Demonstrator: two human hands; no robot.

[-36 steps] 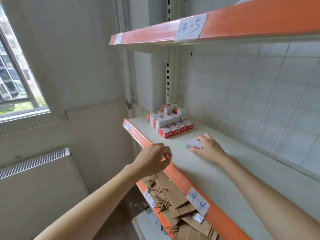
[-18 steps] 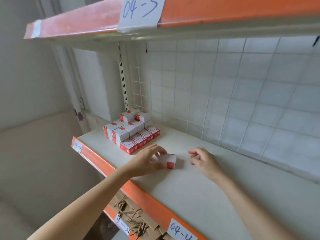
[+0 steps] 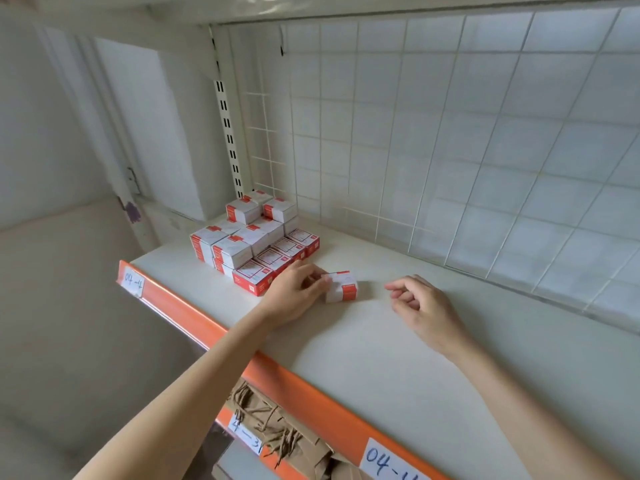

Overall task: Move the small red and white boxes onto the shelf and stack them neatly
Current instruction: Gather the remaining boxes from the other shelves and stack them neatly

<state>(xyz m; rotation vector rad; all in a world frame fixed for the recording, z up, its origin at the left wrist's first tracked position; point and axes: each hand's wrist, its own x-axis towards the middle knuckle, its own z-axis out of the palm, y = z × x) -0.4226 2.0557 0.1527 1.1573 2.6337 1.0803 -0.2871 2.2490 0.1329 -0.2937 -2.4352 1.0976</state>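
Observation:
A stepped stack of small red and white boxes (image 3: 252,242) stands at the left end of the white shelf (image 3: 398,358), near the back corner. One loose red and white box (image 3: 342,286) lies on the shelf just right of the stack's front row. My left hand (image 3: 294,294) holds this box from its left side, fingers curled against it. My right hand (image 3: 420,308) hovers over the shelf to the right of the box, apart from it, fingers loosely curled and holding nothing.
The shelf has an orange front rail (image 3: 311,396) with paper labels. A white wire grid (image 3: 415,150) and tiled wall close the back. Brown paper bags (image 3: 277,434) sit on the shelf below. An upper shelf hangs overhead.
The camera moved closer and lower. The box passed from my right hand to my left hand, which has slid it slightly toward the stack. My right hand has drawn back to the right.

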